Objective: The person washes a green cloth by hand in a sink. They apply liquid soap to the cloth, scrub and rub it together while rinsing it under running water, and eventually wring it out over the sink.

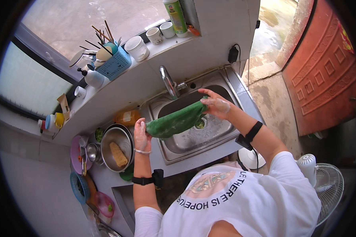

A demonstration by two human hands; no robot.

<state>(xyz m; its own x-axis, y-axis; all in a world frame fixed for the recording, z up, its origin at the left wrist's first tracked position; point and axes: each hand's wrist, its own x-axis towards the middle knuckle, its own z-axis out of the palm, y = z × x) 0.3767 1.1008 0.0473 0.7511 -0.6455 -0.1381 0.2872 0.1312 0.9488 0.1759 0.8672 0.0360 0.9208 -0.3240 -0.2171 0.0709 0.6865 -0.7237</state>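
Observation:
A green cloth [176, 121] with whitish suds on it is stretched between my two hands above a stainless steel sink [192, 143]. My left hand [142, 135], wet with suds and with a bangle at the wrist, grips the cloth's left end near the sink's left rim. At the other end, my right hand [216, 104] pinches the cloth's corner over the basin, its index finger extended. Behind the cloth stands a chrome faucet [168, 82]; whether water runs is hidden. Green scraps lie in the drain strainer [200, 123].
Left of the sink, a metal bowl [107, 148] holds a tan sponge-like piece [118, 154], beside an orange bottle [127, 117]. A blue basket [115, 63] of utensils, cups and a green bottle [178, 20] line the sill. A fan [329, 189] stands at the right.

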